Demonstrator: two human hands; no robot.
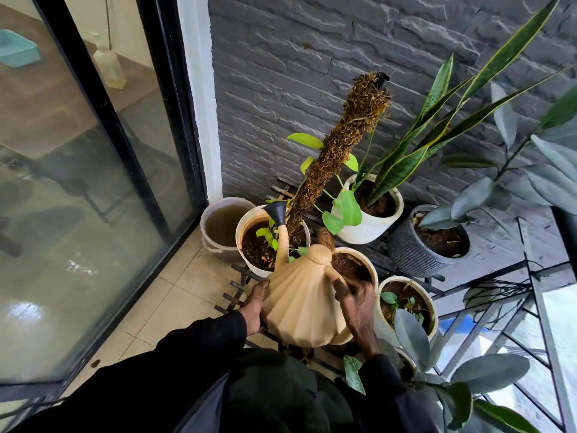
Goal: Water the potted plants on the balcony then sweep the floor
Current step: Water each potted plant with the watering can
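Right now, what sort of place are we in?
Likely a home balcony: potted plants, e.g. the white round pot of striped sword-shaped leaves, on a black slatted metal stand; a grey stone-clad wall; a black-framed sliding glass door. A beige ribbed plastic watering can is held over the pots.

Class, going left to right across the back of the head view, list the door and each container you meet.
glass door → bucket → moss-pole pot → white pot → dark ribbed pot
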